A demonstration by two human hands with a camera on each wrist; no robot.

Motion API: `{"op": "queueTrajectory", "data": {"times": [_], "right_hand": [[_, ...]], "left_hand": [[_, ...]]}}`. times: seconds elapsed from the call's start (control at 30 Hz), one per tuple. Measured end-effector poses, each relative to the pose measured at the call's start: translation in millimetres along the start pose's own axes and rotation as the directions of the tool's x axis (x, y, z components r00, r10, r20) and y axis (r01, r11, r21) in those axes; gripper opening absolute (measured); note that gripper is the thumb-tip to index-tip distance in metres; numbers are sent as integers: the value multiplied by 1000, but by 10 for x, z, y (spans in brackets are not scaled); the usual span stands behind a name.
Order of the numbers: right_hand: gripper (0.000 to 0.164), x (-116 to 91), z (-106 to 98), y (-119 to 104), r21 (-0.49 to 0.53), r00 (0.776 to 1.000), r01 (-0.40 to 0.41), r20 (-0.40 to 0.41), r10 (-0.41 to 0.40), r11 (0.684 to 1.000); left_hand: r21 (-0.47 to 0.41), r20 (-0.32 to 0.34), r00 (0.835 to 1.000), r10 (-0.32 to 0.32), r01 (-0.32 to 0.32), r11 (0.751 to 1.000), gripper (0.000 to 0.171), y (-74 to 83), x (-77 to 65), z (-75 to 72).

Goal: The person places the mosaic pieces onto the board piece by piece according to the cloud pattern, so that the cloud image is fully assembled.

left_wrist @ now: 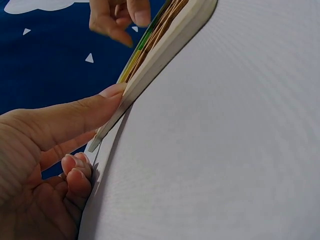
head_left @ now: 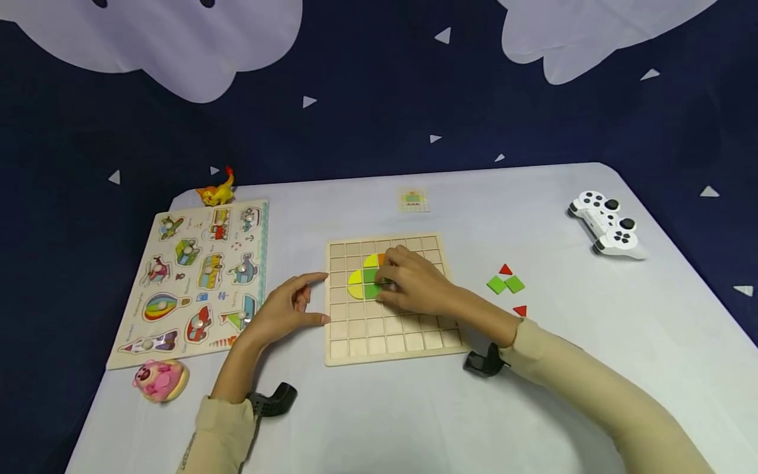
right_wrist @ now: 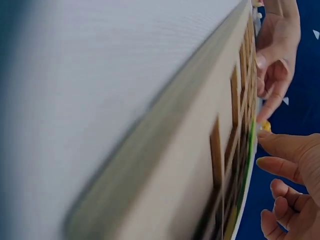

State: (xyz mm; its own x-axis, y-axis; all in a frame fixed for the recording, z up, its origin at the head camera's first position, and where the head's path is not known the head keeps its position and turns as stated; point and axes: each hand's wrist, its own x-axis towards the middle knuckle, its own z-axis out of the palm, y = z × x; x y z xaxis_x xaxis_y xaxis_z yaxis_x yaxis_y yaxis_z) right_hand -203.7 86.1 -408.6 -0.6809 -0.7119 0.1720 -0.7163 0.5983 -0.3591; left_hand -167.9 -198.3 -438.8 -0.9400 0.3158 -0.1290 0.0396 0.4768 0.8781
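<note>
A wooden grid board (head_left: 393,329) lies in the middle of the table. Set in its cells are yellow rounded pieces (head_left: 355,290), green square tiles (head_left: 370,291) and an orange piece (head_left: 381,259) partly covered by fingers. My right hand (head_left: 417,282) is over the board at the green tiles, thumb and fingers bent down, with a gap between thumb and forefinger (right_wrist: 277,165) and no piece visible there. My left hand (head_left: 287,309) rests its outstretched thumb and forefinger against the board's left edge; its other fingers (left_wrist: 77,175) are loosely bent.
Loose green squares (head_left: 514,284) and red triangles (head_left: 520,311) lie right of the board. A pattern card (head_left: 413,200) lies behind it. Left are a vehicle puzzle (head_left: 192,280), a yellow figurine (head_left: 217,191) and a pink bear toy (head_left: 160,380). A white game controller (head_left: 606,225) lies far right.
</note>
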Motion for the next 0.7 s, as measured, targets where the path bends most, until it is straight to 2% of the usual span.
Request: {"op": "queueTrajectory", "data": {"times": [0.2, 0.33, 0.5, 0.7], "right_hand": [[23, -243, -152, 163, 20, 996, -52, -74, 53, 998], [28, -491, -290, 311, 6, 988, -132, -87, 132, 991], [28, -824, -387, 509, -55, 969, -234, -93, 228, 971], [27, -1134, -486, 698, -123, 956, -278, -133, 262, 953]], "left_hand": [[0, -7, 1000, -6, 6, 1000, 77, -43, -8, 0], [0, -7, 1000, -1, 1, 1000, 77, -51, -18, -13], [1, -5, 1000, 3, -3, 1000, 77, -44, -25, -15], [-2, 0, 1000, 8, -8, 1000, 77, -20, -11, -4]]}}
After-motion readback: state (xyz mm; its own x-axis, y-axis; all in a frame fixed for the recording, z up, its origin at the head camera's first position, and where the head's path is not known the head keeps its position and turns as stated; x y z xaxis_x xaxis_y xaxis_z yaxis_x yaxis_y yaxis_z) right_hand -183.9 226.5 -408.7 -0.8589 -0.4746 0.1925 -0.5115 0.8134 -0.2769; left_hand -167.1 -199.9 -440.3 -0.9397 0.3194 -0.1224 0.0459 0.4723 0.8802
